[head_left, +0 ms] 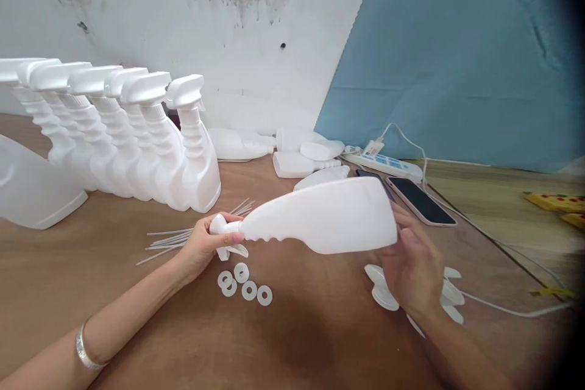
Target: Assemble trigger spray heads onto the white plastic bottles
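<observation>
Both hands, left [203, 247] and right [411, 262], grip a smooth white ribbed-neck plastic spray bottle [320, 216] sideways.

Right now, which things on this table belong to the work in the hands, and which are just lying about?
In the work:
- spray bottle, held sideways by left hand at the trigger head and right hand at the base
- white rings
- thin tubes
- loose trigger heads
- row of finished bottles
- uncapped bottles

Lying about:
- phone
- power strip
- white cable
</observation>
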Demonstrator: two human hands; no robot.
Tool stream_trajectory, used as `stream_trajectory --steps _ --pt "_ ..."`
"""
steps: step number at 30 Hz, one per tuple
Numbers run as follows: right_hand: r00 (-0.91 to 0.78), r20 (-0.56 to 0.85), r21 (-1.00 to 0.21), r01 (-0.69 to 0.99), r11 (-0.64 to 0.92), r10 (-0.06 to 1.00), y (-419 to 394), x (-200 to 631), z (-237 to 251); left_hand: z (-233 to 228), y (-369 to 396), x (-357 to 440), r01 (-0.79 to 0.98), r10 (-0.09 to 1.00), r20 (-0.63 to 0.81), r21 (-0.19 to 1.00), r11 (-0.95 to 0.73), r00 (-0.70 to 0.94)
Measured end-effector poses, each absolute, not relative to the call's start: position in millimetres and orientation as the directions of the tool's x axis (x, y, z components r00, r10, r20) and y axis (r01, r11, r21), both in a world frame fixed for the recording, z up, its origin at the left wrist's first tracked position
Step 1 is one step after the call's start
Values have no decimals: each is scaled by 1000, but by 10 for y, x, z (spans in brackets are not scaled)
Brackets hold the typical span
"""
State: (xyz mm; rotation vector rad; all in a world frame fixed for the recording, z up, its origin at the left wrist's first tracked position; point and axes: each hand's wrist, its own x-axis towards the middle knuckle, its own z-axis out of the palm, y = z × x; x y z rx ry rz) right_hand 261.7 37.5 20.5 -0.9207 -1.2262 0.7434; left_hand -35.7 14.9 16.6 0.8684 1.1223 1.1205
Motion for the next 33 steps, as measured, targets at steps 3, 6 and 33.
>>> stream_trajectory --steps 3,6,33 --pt "155 434 -893 -56 446 888 349 2611 179 139 178 -379 -290 969 -246 928 236 3" --pt "127 447 -893 -2 451 885 336 2612 166 132 190 -402 -284 971 -239 931 228 -4" --pt "43 481 -872 128 473 876 358 2603 108 142 164 -380 -255 976 -217 946 201 -35"
